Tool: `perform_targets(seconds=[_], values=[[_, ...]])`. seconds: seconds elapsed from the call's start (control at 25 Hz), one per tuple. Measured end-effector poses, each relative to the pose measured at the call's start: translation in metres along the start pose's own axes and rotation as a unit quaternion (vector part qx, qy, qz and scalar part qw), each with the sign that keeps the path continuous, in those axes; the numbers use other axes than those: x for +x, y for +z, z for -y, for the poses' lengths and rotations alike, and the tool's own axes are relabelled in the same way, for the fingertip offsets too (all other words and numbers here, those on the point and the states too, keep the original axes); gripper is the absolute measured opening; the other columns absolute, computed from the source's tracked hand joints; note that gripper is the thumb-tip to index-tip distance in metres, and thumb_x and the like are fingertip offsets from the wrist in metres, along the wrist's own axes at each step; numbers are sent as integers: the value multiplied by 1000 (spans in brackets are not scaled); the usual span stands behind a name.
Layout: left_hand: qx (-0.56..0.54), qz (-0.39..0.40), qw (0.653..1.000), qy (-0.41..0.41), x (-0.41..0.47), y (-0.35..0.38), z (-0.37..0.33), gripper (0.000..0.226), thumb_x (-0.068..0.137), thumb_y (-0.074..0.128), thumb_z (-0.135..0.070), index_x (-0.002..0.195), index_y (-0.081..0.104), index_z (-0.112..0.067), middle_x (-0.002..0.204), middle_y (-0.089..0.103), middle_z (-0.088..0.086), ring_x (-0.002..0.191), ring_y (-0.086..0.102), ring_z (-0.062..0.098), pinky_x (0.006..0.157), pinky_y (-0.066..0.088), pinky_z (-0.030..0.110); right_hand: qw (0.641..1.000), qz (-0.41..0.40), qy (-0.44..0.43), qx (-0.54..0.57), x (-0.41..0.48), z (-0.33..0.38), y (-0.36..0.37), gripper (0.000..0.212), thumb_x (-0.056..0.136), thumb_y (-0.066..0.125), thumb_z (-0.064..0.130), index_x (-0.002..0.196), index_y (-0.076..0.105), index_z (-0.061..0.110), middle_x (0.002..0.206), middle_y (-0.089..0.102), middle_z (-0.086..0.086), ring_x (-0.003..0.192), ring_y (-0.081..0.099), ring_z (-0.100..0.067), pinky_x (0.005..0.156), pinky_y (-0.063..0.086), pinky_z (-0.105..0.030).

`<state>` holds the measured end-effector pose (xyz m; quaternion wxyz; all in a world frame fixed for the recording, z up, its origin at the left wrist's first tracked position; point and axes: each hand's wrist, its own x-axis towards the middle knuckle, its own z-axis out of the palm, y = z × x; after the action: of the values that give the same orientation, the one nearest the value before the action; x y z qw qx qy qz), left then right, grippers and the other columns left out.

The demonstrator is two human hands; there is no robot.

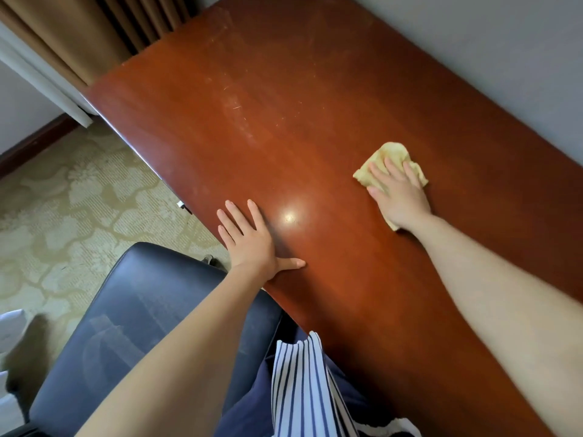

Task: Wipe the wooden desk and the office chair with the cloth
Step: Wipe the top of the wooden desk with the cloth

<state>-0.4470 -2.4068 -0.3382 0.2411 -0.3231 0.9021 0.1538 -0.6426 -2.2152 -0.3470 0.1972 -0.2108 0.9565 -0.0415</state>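
The reddish-brown wooden desk (284, 105) fills the middle of the view, with pale scratches and dusty smears towards its far end. My right hand (399, 193) lies flat on a crumpled yellow cloth (391, 152), fingers straight, pressing it onto the desktop near the wall side. My left hand (252, 241) rests flat on the desk's near edge, fingers spread, holding nothing. The dark leather office chair (132, 310) stands at the lower left, its back against the desk edge, partly under my left forearm.
A grey wall (504, 58) runs along the desk's right side. Brown curtains (79, 33) hang at the desk's far left end. Patterned beige carpet (63, 200) covers the floor on the left. White paper-like items (9, 329) sit at the left edge.
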Motion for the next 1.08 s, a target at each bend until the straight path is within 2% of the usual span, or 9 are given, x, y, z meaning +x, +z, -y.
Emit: perform_targets(seconds=[0.16, 0.44, 0.56, 0.64, 0.72, 0.84, 0.92, 1.0, 1.08], values=[[3, 2, 1000, -1, 1, -1, -2, 153, 49, 65, -81, 142, -27, -3, 145, -29, 34, 136, -23, 50, 113, -4, 54, 999, 51, 10, -16, 29, 40, -12, 50, 100, 25, 48, 147, 8, 47, 159, -5, 11, 144, -14, -28, 115, 2, -52], [-2, 1, 1000, -4, 2, -3, 0, 153, 48, 66, -82, 143, -27, -6, 147, -29, 31, 137, -24, 47, 114, -4, 52, 979, 49, -179, -85, -15, 98, 17, 52, 99, 21, 53, 147, 3, 47, 158, -10, 10, 144, -18, -27, 115, -6, -53], [-17, -17, 1000, 17, -3, -3, 9, 147, 52, 68, -78, 146, -21, -9, 150, -25, 27, 139, -21, 45, 115, -2, 50, 950, 45, -281, -133, -50, 90, 29, 52, 100, 20, 49, 148, 1, 43, 159, -9, 9, 144, -16, -25, 115, -7, -52], [-45, -55, 996, 54, -6, -2, 26, 133, 59, 68, -73, 150, -8, -14, 154, -16, 23, 142, -13, 40, 116, 2, 46, 920, 43, -354, -162, -73, 71, 34, 51, 101, 22, 47, 149, 5, 42, 158, -5, 10, 145, -13, -25, 115, -6, -49], [-75, -112, 988, 81, -10, -1, 42, 108, 71, 65, -65, 152, 12, -17, 158, 1, 17, 145, 0, 33, 116, 9, 44, 896, 39, -407, -173, -94, 45, 37, 49, 100, 25, 46, 148, 14, 41, 157, 7, 10, 146, -2, -24, 117, 0, -46], [-89, -185, 977, 64, -8, 0, 41, 77, 85, 57, -54, 145, 32, -12, 152, 23, 18, 142, 17, 31, 114, 14, 47, 872, 14, -457, -175, -114, 3, 29, 46, 95, 34, 45, 140, 42, 38, 147, 40, 8, 137, 36, -24, 111, 29, -43], [-58, -205, 973, 86, -3, -1, 23, 68, 89, 54, -48, 143, 34, -11, 149, 26, 20, 140, 17, 34, 115, 10, 49, 872, -3, -456, -176, -109, -25, 19, 43, 91, 48, 44, 133, 52, 36, 139, 51, 8, 126, 50, -23, 102, 41, -40], [-22, -201, 967, 151, 5, -3, 2, 65, 92, 50, -46, 144, 31, -12, 153, 18, 18, 143, 9, 33, 115, 3, 47, 906, -14, -393, -155, -92, -46, 8, 44, 86, 61, 41, 129, 56, 36, 136, 54, 7, 122, 53, -23, 96, 43, -40], [16, -187, 958, 216, 19, -7, -18, 64, 95, 44, -46, 147, 27, -13, 157, 10, 14, 145, 2, 30, 116, -1, 43, 945, -17, -294, -141, -72, -61, -5, 45, 90, 51, 45, 134, 49, 39, 143, 46, 9, 129, 46, -22, 101, 36, -41]])
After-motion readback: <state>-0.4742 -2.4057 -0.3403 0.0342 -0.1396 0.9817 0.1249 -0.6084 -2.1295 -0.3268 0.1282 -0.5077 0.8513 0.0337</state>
